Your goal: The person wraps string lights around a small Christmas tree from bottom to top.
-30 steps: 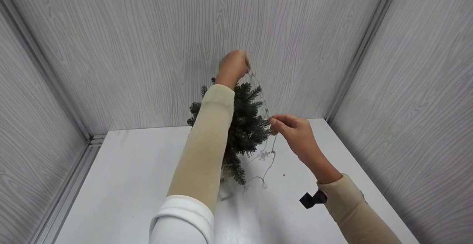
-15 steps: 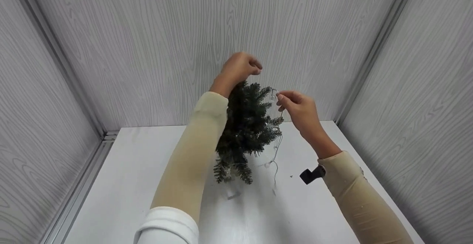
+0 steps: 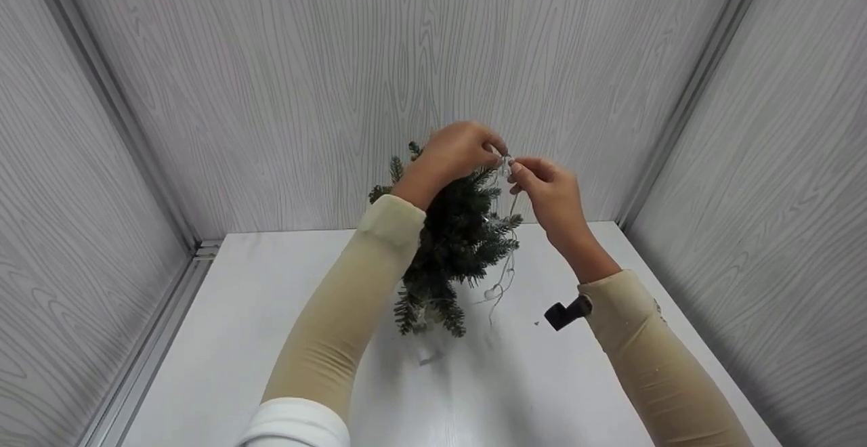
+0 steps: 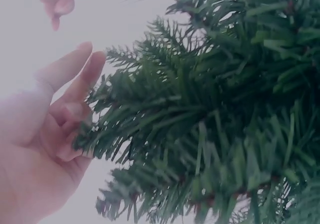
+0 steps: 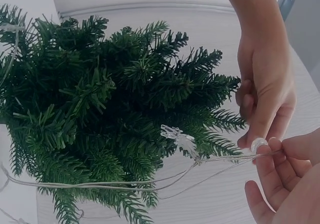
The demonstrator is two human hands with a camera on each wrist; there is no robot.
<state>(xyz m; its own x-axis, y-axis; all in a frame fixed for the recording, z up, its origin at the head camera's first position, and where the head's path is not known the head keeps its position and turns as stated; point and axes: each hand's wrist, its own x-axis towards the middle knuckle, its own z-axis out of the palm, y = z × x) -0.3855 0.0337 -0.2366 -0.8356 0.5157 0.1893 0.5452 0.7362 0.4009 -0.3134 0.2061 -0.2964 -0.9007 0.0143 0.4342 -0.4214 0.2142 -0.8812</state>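
Note:
A small green artificial Christmas tree (image 3: 460, 244) stands on the white table. Along its right side hangs a string of fairy lights (image 5: 100, 185), thin clear wire with a clear figure-shaped piece (image 5: 180, 138) lying against the branches. My right hand (image 3: 552, 193) pinches the wire between thumb and forefinger, close to a small round clear bulb (image 5: 258, 144). Reaching over the treetop, my left hand (image 3: 460, 149) has its fingertips right by that bulb. In the left wrist view the left thumb and forefinger extend beside the needles, nothing visible between them.
Wood-grain panels (image 3: 325, 95) enclose the white table (image 3: 271, 284) at the back and sides. Under the tree is a pale base (image 3: 427, 355). A tiny speck (image 3: 536, 324) lies right of the tree. A black wrist camera (image 3: 565, 313) sticks out from the right sleeve.
My left hand has let go of the wire above the treetop and come right and down to the right hand. The right hand has risen with the pinched wire. The view has shifted slightly.

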